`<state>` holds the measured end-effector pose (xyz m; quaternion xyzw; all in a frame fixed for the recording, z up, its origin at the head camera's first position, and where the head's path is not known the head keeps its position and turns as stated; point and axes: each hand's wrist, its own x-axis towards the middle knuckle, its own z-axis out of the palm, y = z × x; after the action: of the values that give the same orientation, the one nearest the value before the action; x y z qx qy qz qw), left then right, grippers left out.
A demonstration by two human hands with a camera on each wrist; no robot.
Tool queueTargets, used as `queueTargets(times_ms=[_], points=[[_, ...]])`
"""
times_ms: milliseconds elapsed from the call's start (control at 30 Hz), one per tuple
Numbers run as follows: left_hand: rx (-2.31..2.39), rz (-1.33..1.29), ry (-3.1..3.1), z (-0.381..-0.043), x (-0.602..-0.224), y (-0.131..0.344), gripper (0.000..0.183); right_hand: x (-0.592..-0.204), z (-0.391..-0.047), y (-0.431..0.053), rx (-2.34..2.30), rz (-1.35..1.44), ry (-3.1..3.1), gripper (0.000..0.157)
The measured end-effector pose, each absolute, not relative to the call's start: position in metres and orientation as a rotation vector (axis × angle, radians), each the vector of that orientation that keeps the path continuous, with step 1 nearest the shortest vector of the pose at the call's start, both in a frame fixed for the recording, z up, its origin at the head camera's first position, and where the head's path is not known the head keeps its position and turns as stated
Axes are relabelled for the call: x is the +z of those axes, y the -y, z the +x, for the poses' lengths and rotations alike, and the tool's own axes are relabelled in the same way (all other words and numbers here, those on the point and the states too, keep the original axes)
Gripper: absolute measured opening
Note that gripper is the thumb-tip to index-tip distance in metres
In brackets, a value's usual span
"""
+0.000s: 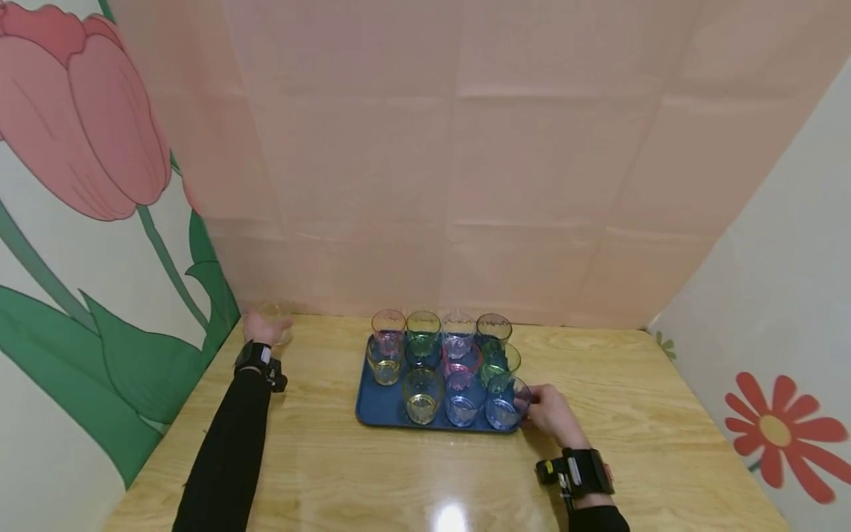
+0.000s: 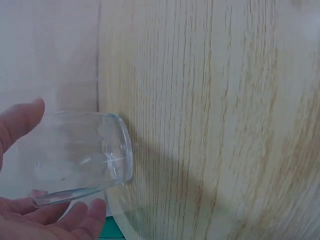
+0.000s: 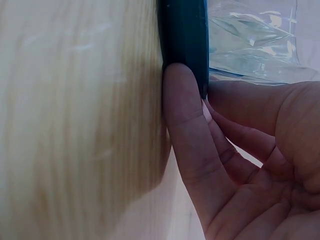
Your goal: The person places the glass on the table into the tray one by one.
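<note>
A clear glass (image 2: 82,155) stands on the table by the back wall, at the far left in the head view. My left hand (image 1: 261,327) is around it; in the left wrist view the thumb (image 2: 22,122) is held off the glass and the other fingers lie loosely along its far side. On the right, my right hand (image 1: 557,415) pinches the rim of a dark blue tray (image 1: 372,412), thumb above and a finger under the edge. Several tinted glasses stand on the tray, among them a blue glass (image 1: 503,406) right beside that hand and a yellow glass (image 1: 422,403).
The wooden table (image 1: 319,458) meets a wall covered in pinkish sheeting (image 1: 425,185) at the back. Painted walls (image 1: 60,222) bound it at left and right. Glasses stand close together on the tray, with a bare patch near its front left corner.
</note>
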<state>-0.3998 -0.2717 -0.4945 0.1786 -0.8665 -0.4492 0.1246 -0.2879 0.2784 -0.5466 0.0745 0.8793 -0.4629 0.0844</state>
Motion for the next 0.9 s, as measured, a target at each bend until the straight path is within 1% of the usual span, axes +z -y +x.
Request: queueTargets(times_ms=[300, 567, 900], points=[[-1.458, 0.465, 2.387, -0.391, -0.494, 0.266, 0.091, -0.546, -0.29, -0.277, -1.384, 0.218, -2.63, 0.01], [-1.684, 0.433, 2.047, -0.383, -0.492, 0.259, 0.075, -0.547, -0.289, -0.278, -1.384, 0.215, -2.634, 0.008], [-1.797, 0.457, 1.894, -0.362, -0.493, 0.247, 0.079, -0.55, -0.29, -0.279, -1.376, 0.201, -2.643, 0.008]])
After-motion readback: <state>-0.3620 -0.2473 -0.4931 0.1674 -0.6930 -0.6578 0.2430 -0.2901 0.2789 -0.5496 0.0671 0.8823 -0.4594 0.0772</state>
